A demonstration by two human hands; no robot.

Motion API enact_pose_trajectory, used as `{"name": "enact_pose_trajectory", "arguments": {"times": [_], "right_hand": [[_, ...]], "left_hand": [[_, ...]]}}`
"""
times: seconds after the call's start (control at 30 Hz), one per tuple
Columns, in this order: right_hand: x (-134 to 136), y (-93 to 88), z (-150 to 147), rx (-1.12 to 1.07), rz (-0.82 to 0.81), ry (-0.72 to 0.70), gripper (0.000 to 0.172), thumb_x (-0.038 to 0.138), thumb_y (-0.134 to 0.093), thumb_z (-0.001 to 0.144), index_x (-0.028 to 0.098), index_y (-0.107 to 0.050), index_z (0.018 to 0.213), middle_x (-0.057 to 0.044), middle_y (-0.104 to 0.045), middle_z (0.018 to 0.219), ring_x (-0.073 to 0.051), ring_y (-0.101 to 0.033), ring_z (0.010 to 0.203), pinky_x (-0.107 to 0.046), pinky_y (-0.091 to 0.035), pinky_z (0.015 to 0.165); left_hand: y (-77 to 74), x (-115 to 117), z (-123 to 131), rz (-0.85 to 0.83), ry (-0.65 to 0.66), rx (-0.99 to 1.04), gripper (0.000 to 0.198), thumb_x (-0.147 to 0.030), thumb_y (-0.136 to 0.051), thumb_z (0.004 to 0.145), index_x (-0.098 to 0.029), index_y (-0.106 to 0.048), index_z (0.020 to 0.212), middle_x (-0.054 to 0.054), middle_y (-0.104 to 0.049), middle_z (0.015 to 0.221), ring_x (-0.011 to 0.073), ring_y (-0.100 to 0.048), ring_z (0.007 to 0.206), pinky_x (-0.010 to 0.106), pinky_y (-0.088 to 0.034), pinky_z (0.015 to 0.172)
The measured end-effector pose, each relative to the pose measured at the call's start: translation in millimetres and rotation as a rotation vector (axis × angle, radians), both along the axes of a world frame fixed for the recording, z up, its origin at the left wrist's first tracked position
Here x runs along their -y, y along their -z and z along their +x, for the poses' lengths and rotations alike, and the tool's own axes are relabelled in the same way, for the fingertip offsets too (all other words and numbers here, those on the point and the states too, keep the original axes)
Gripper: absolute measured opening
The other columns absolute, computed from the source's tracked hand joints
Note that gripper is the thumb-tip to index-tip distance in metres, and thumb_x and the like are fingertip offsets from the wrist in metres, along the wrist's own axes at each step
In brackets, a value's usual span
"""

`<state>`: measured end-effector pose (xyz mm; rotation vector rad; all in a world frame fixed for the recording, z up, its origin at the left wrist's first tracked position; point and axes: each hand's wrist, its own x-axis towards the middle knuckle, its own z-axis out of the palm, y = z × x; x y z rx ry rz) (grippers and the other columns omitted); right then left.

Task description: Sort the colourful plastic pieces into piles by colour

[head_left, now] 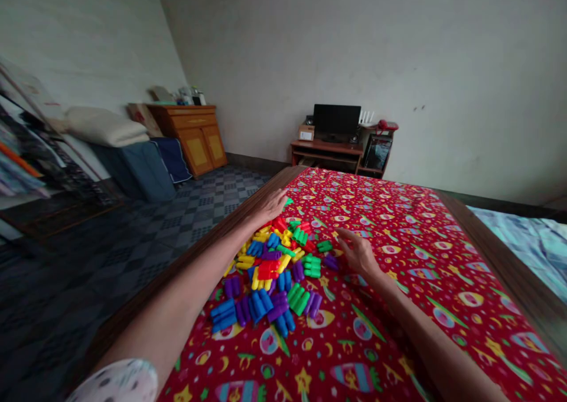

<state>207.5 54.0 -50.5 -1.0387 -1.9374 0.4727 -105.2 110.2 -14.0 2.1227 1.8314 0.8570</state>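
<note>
Blocks [268,270] near cloth [319,352] edge, room beyond right hand [359,252]

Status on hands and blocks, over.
Left hand at green block, grip unclear. Right hand open, right of the loosely piled blocks. No obstruction seen.

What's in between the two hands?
Red plastic blocks and green plastic blocks lie between the left hand and the right hand, on the red patterned cloth, as the head view shows.

No lettering, number or brand can be read; the white label [305,136] on the small cardboard box [306,128] beside the monitor [337,120] is too small to make out.
</note>
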Motion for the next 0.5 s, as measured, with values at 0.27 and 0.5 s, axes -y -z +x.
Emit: {"name": "enact_pose_trajectory", "arguments": {"times": [0.27,0.5], "right_hand": [[-17.0,18.7,16.0,-0.118,-0.228,0.161,0.034,0.031,-0.047,0.078,0.017,-0.072,0.095,-0.006,-0.075,0.080,-0.021,-0.070,0.072,-0.033,-0.055,0.072],[-15.4,18.3,15.9,-0.022,-0.191,0.135,0.032,0.034,-0.049,0.081,0.019,-0.074,0.094,-0.009,-0.076,0.092,-0.025,-0.070,0.084,-0.038,-0.053,0.082]], "left_hand": [[1.4,-32.6,31.7,-0.220,0.248,-0.088,0.047,-0.043,-0.033,0.093,-0.020,-0.065,0.119,0.004,-0.065,0.127,0.0218,-0.052,0.125,0.034,-0.036,0.108],[-33.9,70.9,37.1,-0.312,0.714,-0.010,0.047,-0.052,-0.038,0.095,-0.026,-0.063,0.126,0.003,-0.065,0.129,0.0219,-0.059,0.119,0.029,-0.042,0.103]]}}
